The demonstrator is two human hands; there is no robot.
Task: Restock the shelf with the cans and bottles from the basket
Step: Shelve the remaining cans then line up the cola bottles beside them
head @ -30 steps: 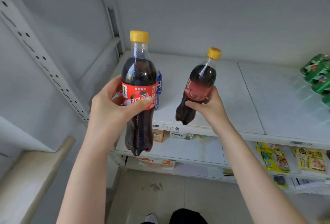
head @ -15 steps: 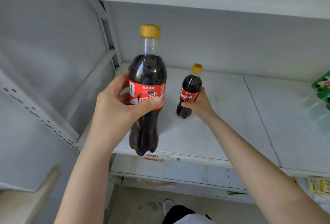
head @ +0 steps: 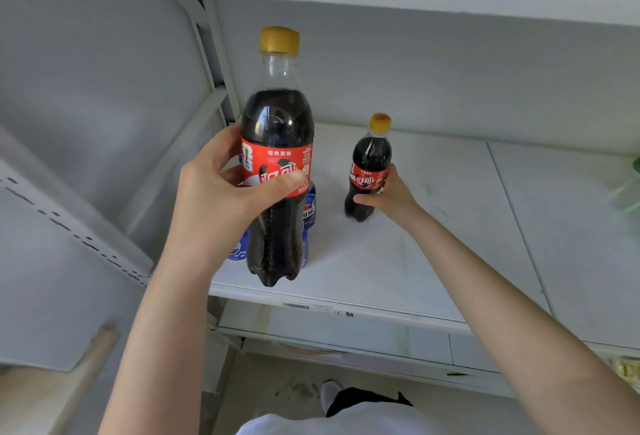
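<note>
My left hand wraps the red label of the near cola bottle, long axis upright, yellow cap up, base over the front of the shelf. My right hand, arm outstretched, grips the far cola bottle, upright, deeper on the shelf. Both bottles hold dark cola. Blue cans stand behind the near one.

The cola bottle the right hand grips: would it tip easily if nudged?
Probably tippy: the cola bottle is tall and narrow on a small base. It looks nearly full of dark liquid, so likely heavy for its size, which should steady it. A low push may slide it along the smooth shelf.
</note>
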